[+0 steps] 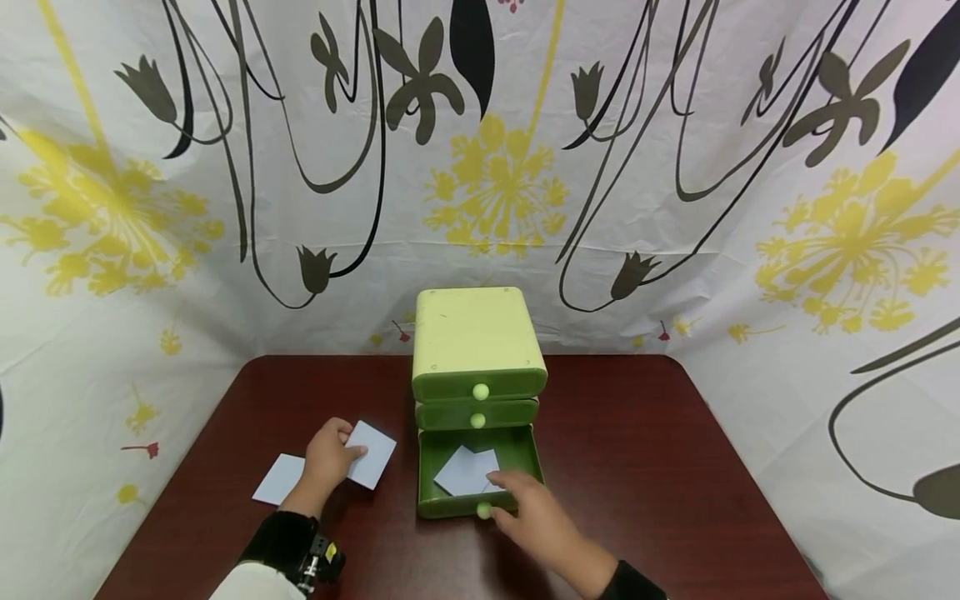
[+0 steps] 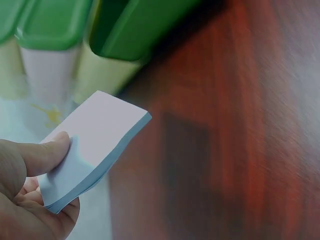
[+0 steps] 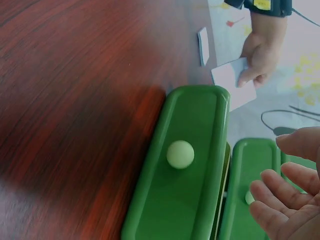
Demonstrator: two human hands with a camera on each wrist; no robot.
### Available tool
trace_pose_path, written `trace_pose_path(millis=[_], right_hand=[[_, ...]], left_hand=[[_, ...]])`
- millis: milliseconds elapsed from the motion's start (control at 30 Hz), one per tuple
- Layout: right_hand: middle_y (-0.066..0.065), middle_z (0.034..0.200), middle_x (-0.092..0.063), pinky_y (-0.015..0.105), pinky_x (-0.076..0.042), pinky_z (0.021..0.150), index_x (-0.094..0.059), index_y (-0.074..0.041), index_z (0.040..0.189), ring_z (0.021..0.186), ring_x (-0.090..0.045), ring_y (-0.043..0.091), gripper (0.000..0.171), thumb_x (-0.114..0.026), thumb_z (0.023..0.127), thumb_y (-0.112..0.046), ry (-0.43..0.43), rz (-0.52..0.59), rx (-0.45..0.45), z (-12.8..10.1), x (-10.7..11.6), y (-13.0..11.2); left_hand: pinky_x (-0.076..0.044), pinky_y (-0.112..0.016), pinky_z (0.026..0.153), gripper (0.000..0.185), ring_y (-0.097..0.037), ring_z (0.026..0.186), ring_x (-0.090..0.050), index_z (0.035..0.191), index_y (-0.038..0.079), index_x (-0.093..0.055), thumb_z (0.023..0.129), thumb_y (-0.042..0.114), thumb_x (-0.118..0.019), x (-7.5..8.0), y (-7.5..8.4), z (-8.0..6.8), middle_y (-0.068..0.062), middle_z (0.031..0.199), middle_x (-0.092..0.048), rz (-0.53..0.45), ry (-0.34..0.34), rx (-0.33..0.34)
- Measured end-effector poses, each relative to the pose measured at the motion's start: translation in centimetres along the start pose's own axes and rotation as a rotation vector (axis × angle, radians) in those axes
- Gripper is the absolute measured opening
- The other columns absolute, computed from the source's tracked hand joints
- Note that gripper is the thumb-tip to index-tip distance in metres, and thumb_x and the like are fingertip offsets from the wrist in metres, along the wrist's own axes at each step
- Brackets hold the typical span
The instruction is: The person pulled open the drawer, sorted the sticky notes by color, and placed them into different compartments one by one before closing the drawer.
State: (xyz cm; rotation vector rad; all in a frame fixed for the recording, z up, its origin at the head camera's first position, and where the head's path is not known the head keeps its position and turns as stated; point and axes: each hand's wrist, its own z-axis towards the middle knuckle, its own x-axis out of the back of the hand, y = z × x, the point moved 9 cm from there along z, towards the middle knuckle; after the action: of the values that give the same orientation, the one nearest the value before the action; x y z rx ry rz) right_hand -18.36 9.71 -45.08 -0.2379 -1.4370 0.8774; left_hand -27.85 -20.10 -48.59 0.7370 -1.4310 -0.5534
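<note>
My left hand pinches a thick white pad of paper above the table, left of the small drawer cabinet. In the left wrist view the thumb lies on top of the pad, with fingers curled beneath it. The cabinet's bottom drawer is pulled out. White paper pieces or pads lie inside it, overlapping. Over the drawer's front right edge hovers my right hand, fingers spread and holding nothing. In the right wrist view this hand stands apart from the drawer's round knob.
Another white pad lies on the dark red table, partly behind my left wrist. The cabinet has a pale yellow body and two upper green drawers, both closed. Behind the table hangs a patterned white cloth.
</note>
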Motion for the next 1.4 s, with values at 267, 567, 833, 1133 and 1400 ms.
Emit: trace_pose_path(millis=[267,567,833,1133,1400], right_hand=[[0.011,0.119,-0.063,0.043,-0.053,0.088,-0.061,-0.002,0.125,0.109,-0.061,0.028,0.043,-0.073,0.083,-0.007,0.053,-0.015,-0.033,-1.0,1.7,1.6],[0.010,0.119,-0.063,0.038,-0.054,0.081,-0.060,-0.002,0.125,0.097,-0.063,0.024,0.043,-0.072,0.084,-0.008,0.074,-0.019,-0.097,-2.0,3.0,3.1],[0.007,0.114,-0.065,0.043,-0.052,0.087,-0.063,-0.002,0.120,0.106,-0.063,0.026,0.042,-0.075,0.080,-0.005,0.156,-0.062,-0.114,-2.8,4.4,4.1],[0.006,0.116,-0.064,0.046,-0.051,0.088,-0.063,-0.005,0.121,0.110,-0.061,0.027,0.041,-0.075,0.082,-0.007,0.142,-0.038,-0.207,-3.7,4.9,5.9],[0.004,0.112,-0.065,0.044,-0.052,0.086,-0.064,-0.006,0.119,0.106,-0.062,0.026,0.040,-0.076,0.080,-0.005,0.151,-0.058,-0.185,-4.0,5.1,6.0]], left_hand=[[-0.047,-0.037,0.068,0.023,-0.027,0.084,-0.051,0.103,-0.003,-0.055,0.087,0.004,-0.070,-0.7,5.1,-1.3,-0.014,0.093,-0.054,-0.041,-0.036,-0.076],[-0.049,-0.032,0.063,0.018,-0.022,0.080,-0.054,0.098,0.000,-0.057,0.086,0.001,-0.070,-4.2,8.8,-1.8,-0.010,0.090,-0.056,-0.124,-0.066,-0.144],[-0.050,-0.031,0.062,0.020,-0.021,0.080,-0.056,0.099,0.000,-0.057,0.084,0.000,-0.071,-8.8,10.7,-2.2,-0.010,0.091,-0.056,-0.192,-0.123,-0.201],[-0.049,-0.033,0.061,0.022,-0.023,0.078,-0.057,0.092,0.002,-0.055,0.081,-0.003,-0.073,-12.9,12.0,-3.0,-0.010,0.087,-0.058,-0.208,-0.154,-0.220],[-0.045,-0.030,0.059,0.023,-0.019,0.072,-0.051,0.086,0.002,-0.053,0.079,-0.002,-0.074,-15.9,12.6,-3.2,-0.006,0.078,-0.053,-0.197,-0.221,-0.256]])
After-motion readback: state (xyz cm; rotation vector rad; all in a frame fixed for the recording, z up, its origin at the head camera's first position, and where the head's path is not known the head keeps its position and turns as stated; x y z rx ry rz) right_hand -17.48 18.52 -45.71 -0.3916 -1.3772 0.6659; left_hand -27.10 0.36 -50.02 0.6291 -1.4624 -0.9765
